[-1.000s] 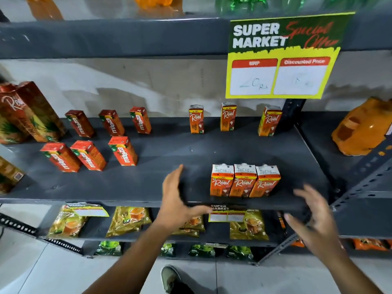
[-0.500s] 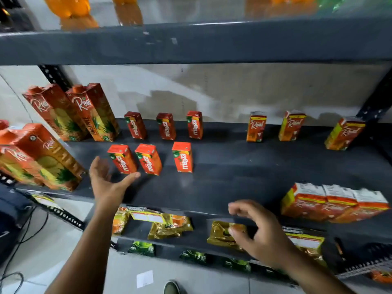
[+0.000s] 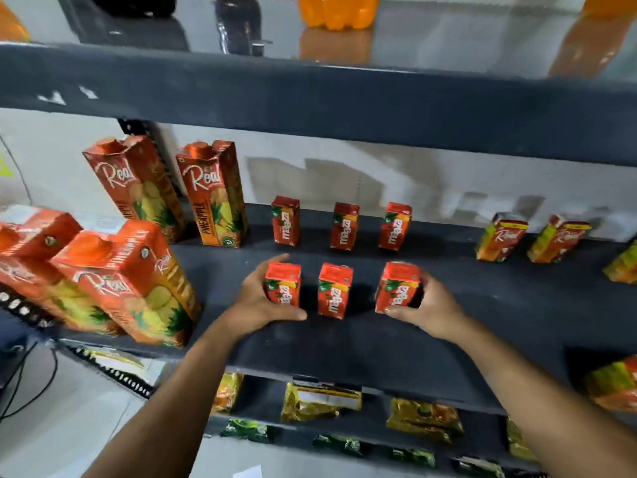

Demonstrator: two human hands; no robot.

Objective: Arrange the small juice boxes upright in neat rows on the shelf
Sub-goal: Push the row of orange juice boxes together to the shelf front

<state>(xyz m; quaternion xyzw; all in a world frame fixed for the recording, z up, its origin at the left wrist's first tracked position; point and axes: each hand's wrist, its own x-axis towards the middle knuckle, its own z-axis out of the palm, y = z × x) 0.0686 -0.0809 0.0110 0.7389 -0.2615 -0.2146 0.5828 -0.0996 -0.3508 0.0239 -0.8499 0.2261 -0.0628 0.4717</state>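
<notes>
Three small red Maaza juice boxes stand upright in a front row on the dark shelf [image 3: 344,346]. My left hand [image 3: 256,305] wraps the left front box [image 3: 283,283]. My right hand [image 3: 425,307] wraps the right front box [image 3: 397,286]. The middle front box [image 3: 334,290] stands free between them. Behind, a back row of three more Maaza boxes stands upright: left [image 3: 286,220], middle [image 3: 344,226], right [image 3: 394,225]. Small Real juice boxes [image 3: 501,236] stand further right at the back.
Tall Real pineapple cartons [image 3: 215,194] stand at the back left, and more cartons [image 3: 124,281] crowd the front left. An upper shelf [image 3: 310,98] hangs low overhead. Snack packets [image 3: 320,401] lie on the lower shelf. More small boxes [image 3: 613,388] sit at the right edge.
The view has swung left from the Real boxes to the Maaza boxes. Both hands moved up onto the shelf and closed around the outer two front-row boxes.
</notes>
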